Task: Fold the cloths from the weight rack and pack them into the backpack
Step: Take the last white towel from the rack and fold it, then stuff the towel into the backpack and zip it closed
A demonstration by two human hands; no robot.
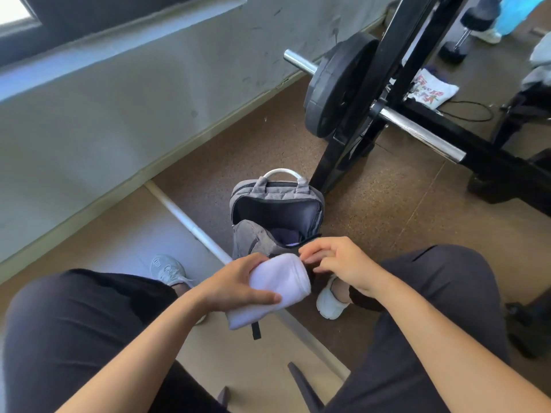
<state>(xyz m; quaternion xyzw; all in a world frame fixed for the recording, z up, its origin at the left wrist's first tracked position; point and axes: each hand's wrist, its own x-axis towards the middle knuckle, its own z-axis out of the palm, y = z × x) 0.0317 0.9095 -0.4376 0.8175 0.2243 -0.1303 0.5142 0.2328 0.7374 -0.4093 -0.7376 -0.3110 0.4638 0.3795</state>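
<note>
Left grip (238,283) wraps the folded white cloth (278,289); right grip (340,260) half-curled beside backpack (277,193), hold unclear.

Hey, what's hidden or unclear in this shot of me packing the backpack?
All in the head view:
- Backpack contents: one dark item, mostly hidden by the front flap.
- Whether the right hand pinches the cloth or the backpack rim: they overlap there. The left hand grips the cloth.
- Grey fabric at right: cut off by the frame edge.
</note>
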